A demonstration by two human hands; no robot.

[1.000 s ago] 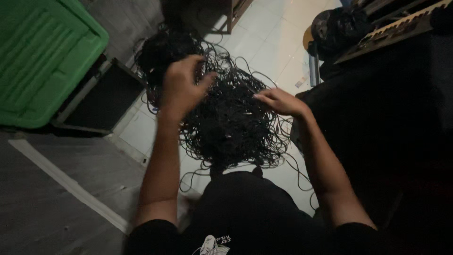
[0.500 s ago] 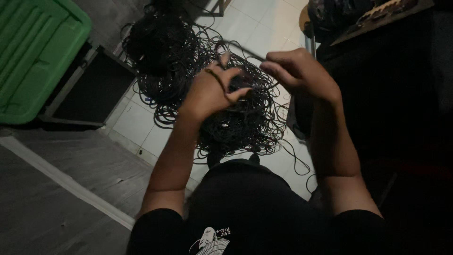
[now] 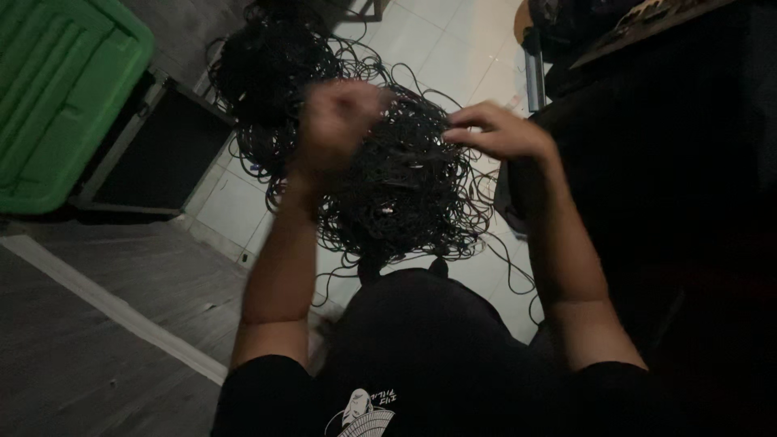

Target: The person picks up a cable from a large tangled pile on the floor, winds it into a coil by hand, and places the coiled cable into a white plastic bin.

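Since the frame half a second before, the left hand (image 3: 344,109) had swung up and away from the right, smearing into motion blur, where earlier the two hands worked close together over the same strand. Its fingers looked bunched into a loose fist, but the blur was too heavy to tell whether anything was held in them. The right hand (image 3: 502,129) sat sharper, fingertips pressed together in a pinch on a thin strand at the top edge of the tangled mass of thin black cable (image 3: 388,186), which hung between both forearms above the pale tiled floor (image 3: 453,48). A second clump of the same cable (image 3: 271,65) lay on the tiles just beyond, joined to it by stray loops.

The step in hand appeared to be teasing one strand free of the knot. The next move probably called for the right pinch to stay firm while the left drew its length clear without tightening neighbouring loops.

Further out, a green ribbed plastic bin lid (image 3: 57,89) lay at the left, beside a black metal-edged case (image 3: 154,150).
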